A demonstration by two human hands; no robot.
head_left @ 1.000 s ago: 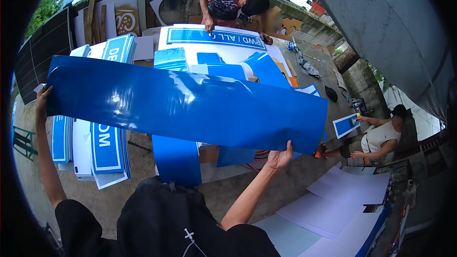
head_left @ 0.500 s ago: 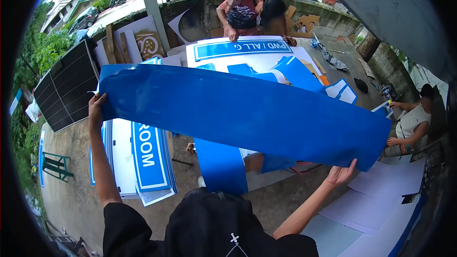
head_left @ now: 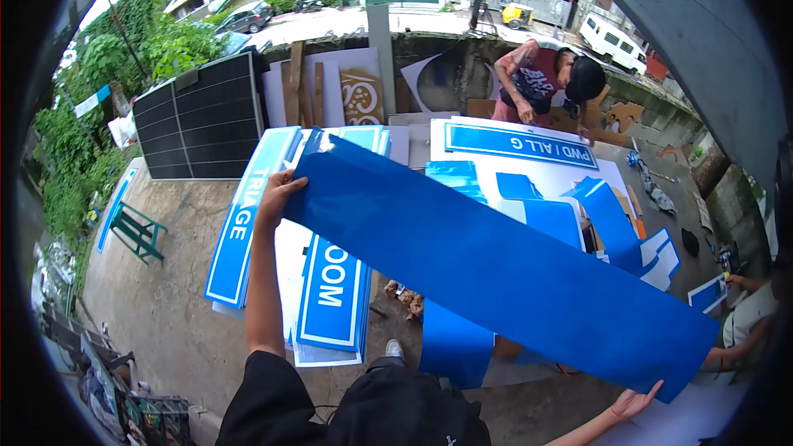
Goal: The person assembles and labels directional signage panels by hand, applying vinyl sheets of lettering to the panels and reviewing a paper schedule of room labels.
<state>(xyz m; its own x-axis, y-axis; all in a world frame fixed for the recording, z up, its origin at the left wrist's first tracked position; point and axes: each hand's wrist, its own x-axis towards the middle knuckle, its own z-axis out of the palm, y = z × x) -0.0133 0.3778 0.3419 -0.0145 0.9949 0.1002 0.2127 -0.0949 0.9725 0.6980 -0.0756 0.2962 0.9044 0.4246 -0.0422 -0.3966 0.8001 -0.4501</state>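
Note:
A long, glossy blue sheet (head_left: 496,256) with no lettering on its visible face is stretched between my hands, slanting down to the right. My left hand (head_left: 283,192) pinches its upper left end. At the lower right corner, my right hand (head_left: 634,403) grips the edge, its thumb and fingertips showing. Beneath the left part of the sheet lie stacked blue and white signs, one reading TRIAGE (head_left: 242,219) and another, partly covered, ending in OOM (head_left: 330,297). Another plain blue sheet (head_left: 456,343) hangs below the middle, partly hidden.
Across the table a person (head_left: 541,83) bends over a PWD / ALL G sign (head_left: 520,145). Blue offcuts (head_left: 607,219) lie on the table. Another person (head_left: 747,326) is at the far right. A solar panel (head_left: 201,120) leans at the left, near a green stool (head_left: 139,233).
My view has turned left, so the surroundings sit farther right. The blue sheet now slants more steeply, its right end lower in view. Both hands still hold it. The person opposite has raised one hand.

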